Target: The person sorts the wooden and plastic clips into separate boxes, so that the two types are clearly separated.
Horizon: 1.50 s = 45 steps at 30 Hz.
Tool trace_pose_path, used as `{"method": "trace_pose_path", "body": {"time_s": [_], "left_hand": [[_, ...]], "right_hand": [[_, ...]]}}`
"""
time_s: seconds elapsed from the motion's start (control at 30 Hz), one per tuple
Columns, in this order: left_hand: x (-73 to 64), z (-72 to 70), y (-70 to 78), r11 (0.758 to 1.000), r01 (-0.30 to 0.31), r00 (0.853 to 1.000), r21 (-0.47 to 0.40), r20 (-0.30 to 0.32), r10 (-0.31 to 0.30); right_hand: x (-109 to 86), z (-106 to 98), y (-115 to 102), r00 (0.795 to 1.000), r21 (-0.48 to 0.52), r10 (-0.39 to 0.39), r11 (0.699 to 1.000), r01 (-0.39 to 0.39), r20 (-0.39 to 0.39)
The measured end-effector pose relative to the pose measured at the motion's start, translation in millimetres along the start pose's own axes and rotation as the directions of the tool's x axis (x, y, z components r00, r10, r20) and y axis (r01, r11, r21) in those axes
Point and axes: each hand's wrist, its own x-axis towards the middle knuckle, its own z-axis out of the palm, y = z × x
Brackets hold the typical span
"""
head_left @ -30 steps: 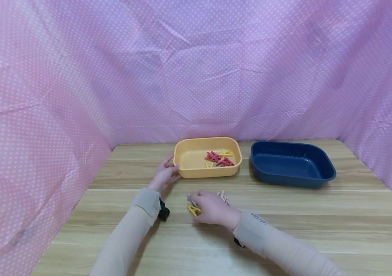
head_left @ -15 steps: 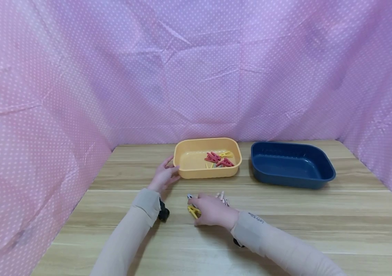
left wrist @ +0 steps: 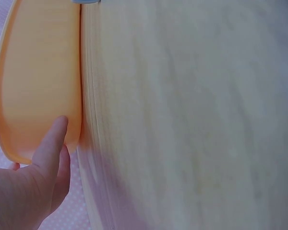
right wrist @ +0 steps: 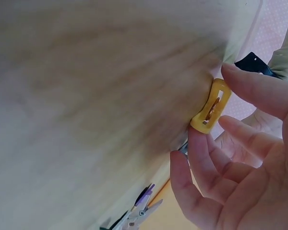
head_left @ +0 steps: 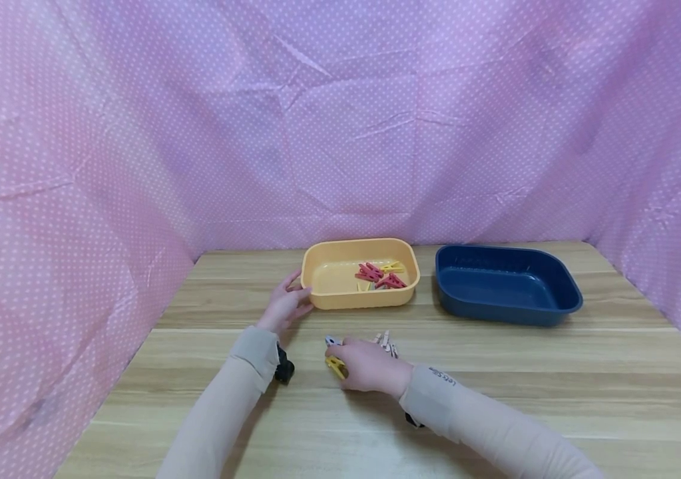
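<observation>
Head view: left hand at the left end of the orange tray, fingers spread and resting against it, partly round the corner, so the far fingertips are hard to make out; right hand over the table in front of the tray, holding a yellow clip, one end of which is covered by the fingers. Gray clip just beyond those fingertips, partly covered; can't tell if they touch it. Pale clips behind the knuckles, lower parts hidden, can't count them. In the tray, right half: red clips, plus yellow and gray pieces, the nearest ones cut by the front wall. Blue tray stands apart to the right. Lettering on the right sleeve is too small to read. Left wrist view: mostly bare, blurry tabletop; the tray's outer wall runs out of frame, a fingertip against it, another finger cropped at the left edge; gray-blue scrap at the top, can't identify it. Right wrist view: yellow clip pinched endwise between thumb and a finger, metal spring visible; gray sliver between fingertips, unclear; pale clips cropped at the bottom, left hand mostly hidden behind the right fingers.
</observation>
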Motion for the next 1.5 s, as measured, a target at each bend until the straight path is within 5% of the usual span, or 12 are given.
{"method": "trace_pose_path", "body": {"time_s": [1.3, 1.5], "left_hand": [[4.9, -0.5, 4.2, 1.000, 0.000, 1.000, -0.008, -0.003, 0.000], [5.0, -1.2, 5.5, 1.000, 0.005, 1.000, -0.006, 0.005, -0.005]], "right_hand": [[-6.4, -7, 0, 0.992, 0.005, -0.096, 0.995, 0.096, 0.083], [-6.7, -11, 1, 0.986, 0.032, -0.161, 0.987, 0.160, 0.050]]}}
